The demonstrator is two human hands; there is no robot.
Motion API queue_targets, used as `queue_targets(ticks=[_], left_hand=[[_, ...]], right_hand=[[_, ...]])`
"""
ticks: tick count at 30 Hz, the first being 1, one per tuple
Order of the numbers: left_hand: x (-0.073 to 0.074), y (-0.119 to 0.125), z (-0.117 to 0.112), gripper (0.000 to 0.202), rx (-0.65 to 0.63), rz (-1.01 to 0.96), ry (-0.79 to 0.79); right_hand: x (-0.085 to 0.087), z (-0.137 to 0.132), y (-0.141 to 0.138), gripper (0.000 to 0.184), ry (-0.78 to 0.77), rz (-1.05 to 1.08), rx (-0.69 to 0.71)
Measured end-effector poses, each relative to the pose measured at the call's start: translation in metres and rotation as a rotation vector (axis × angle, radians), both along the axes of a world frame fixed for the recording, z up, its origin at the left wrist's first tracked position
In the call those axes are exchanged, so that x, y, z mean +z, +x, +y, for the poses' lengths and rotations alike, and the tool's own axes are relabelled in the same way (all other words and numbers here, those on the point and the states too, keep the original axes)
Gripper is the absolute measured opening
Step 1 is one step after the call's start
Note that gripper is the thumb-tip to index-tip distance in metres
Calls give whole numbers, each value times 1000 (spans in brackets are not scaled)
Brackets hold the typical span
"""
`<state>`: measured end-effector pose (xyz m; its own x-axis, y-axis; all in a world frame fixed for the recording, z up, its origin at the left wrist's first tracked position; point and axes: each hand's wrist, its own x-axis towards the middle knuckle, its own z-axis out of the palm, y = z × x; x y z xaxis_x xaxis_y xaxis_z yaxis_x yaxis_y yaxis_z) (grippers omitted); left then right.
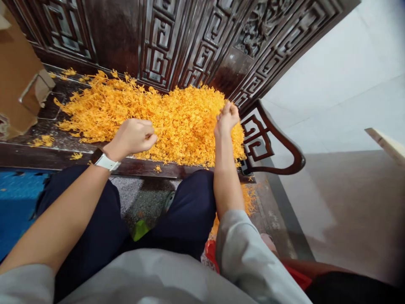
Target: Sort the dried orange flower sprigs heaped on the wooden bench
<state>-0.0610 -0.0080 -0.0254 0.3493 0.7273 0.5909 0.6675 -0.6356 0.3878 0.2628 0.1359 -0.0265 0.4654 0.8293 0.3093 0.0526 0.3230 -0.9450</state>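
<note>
A big heap of small orange plastic pieces (177,122) covers the seat of a dark carved wooden bench (133,166). My left hand (134,136) is closed in a loose fist at the heap's near edge, its fingers curled round something I cannot make out. A white watch is on that wrist. My right hand (226,118) is raised over the heap's right side, its fingertips pinched together among the orange pieces. My knees in dark trousers are just below the bench's front edge.
A brown cardboard box (19,80) stands at the bench's left end. The curved armrest (272,143) closes the right end. Loose orange pieces lie on the seat and on the floor. Blue matting (15,198) lies at the lower left. Pale floor tiles spread to the right.
</note>
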Motion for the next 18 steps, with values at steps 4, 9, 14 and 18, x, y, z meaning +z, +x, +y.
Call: queue_targets(ticks=[4,9,14,18], left_hand=[[-3,-14,12,44,107,-342,-64],[-12,-5,31,42,108,-692,-257],[-19,0,36,43,45,-757,-316],[-23,4,37,41,89,-762,-272]], right_hand=[[3,-15,14,50,-104,-346,294],[8,-6,13,75,-43,-661,-197],[13,-50,-50,58,14,-609,309],[13,-94,-117,53,-38,-568,805]])
